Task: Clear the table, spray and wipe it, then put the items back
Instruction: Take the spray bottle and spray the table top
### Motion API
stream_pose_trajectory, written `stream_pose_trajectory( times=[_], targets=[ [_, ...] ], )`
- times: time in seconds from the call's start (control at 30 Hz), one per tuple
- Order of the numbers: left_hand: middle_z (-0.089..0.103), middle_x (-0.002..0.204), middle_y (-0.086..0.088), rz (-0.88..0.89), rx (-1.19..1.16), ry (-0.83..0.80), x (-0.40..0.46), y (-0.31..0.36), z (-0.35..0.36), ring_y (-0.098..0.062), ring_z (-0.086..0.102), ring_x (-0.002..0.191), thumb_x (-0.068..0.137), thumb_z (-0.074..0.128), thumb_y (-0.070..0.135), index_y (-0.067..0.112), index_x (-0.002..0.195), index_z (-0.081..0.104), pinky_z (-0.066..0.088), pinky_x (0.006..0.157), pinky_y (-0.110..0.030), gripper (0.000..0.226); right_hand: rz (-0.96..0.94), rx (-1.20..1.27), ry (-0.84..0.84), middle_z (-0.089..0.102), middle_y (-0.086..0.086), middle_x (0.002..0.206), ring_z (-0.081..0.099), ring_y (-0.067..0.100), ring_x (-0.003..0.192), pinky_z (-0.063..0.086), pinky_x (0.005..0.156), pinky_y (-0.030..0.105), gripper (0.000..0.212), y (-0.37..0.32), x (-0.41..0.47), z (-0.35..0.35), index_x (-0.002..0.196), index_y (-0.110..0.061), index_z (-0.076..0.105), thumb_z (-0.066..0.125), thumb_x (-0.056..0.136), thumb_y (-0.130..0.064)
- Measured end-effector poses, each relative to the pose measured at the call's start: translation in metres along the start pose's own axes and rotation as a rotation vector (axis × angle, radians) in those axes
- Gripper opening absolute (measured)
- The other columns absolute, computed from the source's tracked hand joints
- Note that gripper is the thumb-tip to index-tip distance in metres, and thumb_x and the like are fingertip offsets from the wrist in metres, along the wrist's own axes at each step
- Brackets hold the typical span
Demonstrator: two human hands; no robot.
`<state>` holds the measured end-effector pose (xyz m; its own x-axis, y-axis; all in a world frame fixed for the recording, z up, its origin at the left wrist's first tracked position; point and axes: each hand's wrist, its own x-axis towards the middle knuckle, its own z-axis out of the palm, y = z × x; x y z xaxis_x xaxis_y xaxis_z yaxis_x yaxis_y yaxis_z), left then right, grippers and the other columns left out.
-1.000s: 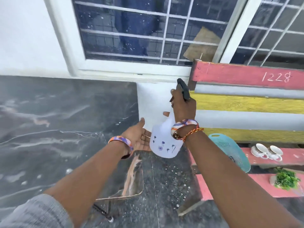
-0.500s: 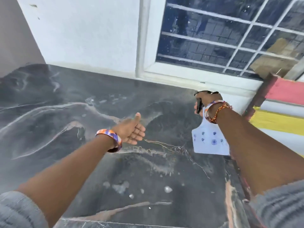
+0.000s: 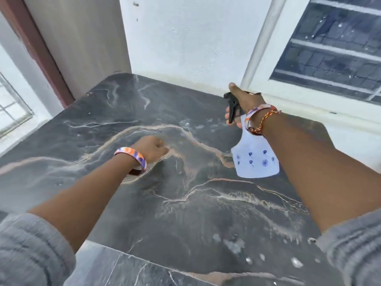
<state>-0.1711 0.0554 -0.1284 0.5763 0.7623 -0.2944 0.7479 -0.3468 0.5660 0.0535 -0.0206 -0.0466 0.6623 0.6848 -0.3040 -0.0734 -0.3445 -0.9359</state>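
Spray bottle (image 3: 256, 159) — right hand (image 3: 244, 103) gripping, over table (image 3: 185, 213)

The table (image 3: 185, 203) is a dark grey marble slab with pale and rusty veins running across it. Its far edge meets the white wall, and its left corner sits by a door frame. Small whitish droplets (image 3: 296, 262) and a wet smear (image 3: 235, 244) lie on its near right part.

The desk (image 3: 185, 213) is showing dark veined marble, smooth and faintly glossy; the spray bottle (image 3: 255, 162) is looking like matt white plastic.
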Motion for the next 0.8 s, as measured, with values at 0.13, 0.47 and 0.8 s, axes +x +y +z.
stream_pose_trajectory(
  times=[0.13,0.47,0.8],
  targets=[
    [0.058,0.084,-0.011,-0.048,0.113,0.009,-0.017,-0.026,-0.023,-0.028,0.055,0.084,0.094,0.048,0.024,0.008,0.081,0.057,0.034,0.073,-0.025,0.022,-0.104,-0.157,-0.021,0.057,0.009,0.056,0.052,0.02,0.043,0.047,0.043,0.022,0.044,0.006,-0.009,0.056,0.068,-0.01,0.062,0.065,0.08,-0.052],
    [0.062,0.096,-0.023,-0.115,0.358,0.012,-0.062,-0.051,-0.057,-0.029,0.051,0.082,0.093,0.047,0.025,-0.005,0.094,0.064,0.038,0.074,-0.029,0.034,0.028,-0.314,-0.301,0.062,0.009,0.059,0.055,0.015,0.03,0.043,0.034,0.014,0.056,0.014,-0.071,0.088,0.092,-0.008,0.06,0.05,0.085,-0.063],
    [0.064,0.102,-0.019,-0.029,0.541,-0.028,-0.113,-0.019,-0.02,-0.03,0.055,0.09,0.093,0.046,0.019,-0.003,0.113,0.062,0.044,0.08,-0.03,0.034,0.019,-0.351,-0.202,0.058,0.012,0.061,0.052,0.021,0.049,0.047,0.053,0.026,0.05,0.077,-0.154,0.042,0.073,-0.008,0.059,0.061,0.08,-0.058]
  ],
)
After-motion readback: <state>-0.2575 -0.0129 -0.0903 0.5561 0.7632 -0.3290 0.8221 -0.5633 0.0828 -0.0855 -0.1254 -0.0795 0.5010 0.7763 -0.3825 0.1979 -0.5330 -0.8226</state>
